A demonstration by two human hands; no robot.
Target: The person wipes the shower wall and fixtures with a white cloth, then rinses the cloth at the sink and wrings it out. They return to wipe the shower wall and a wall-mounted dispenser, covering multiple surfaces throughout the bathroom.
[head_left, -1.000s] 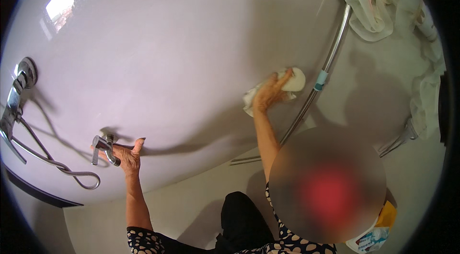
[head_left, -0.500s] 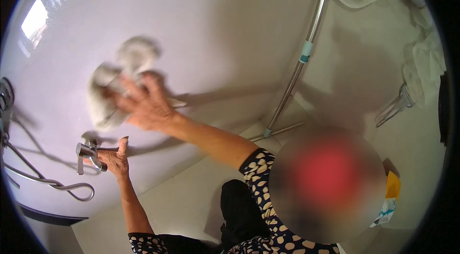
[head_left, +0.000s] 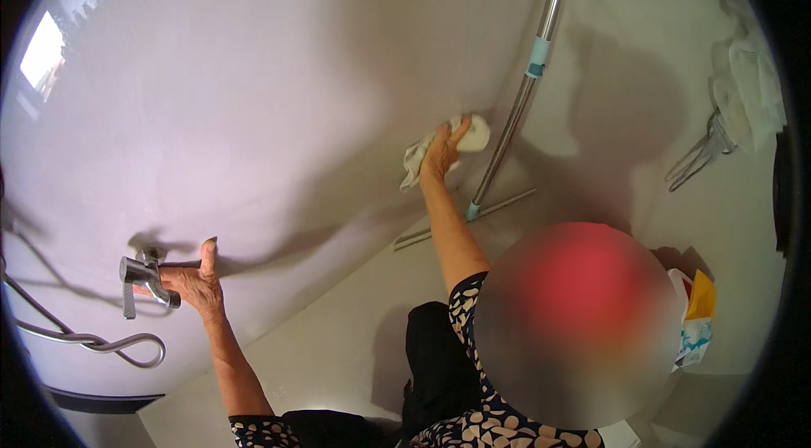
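My left hand (head_left: 194, 286) is at a chrome tap (head_left: 149, 275) on the pale wall; its fingers hook around behind the tap body and the thumb sticks up. Farther right, my right hand (head_left: 441, 150) presses a bunched whitish cloth (head_left: 413, 162) against the wall near the corner. Part of that cloth bulges out beyond the fingers. Some of the left fingers are hidden by the tap.
A metal pole (head_left: 514, 110) leans in the corner, its crossbar (head_left: 507, 202) at the floor. A looped shower hose (head_left: 101, 345) hangs at left. White translucent fabric (head_left: 749, 93) and a grey hanging item (head_left: 701, 152) are at right. A white-and-yellow packet (head_left: 698, 317) sits beside a blurred round area.
My right hand has swept the cloth rightward along the wall, from above the tap to near the pole. My left hand stays at the tap. The view has shifted slightly.
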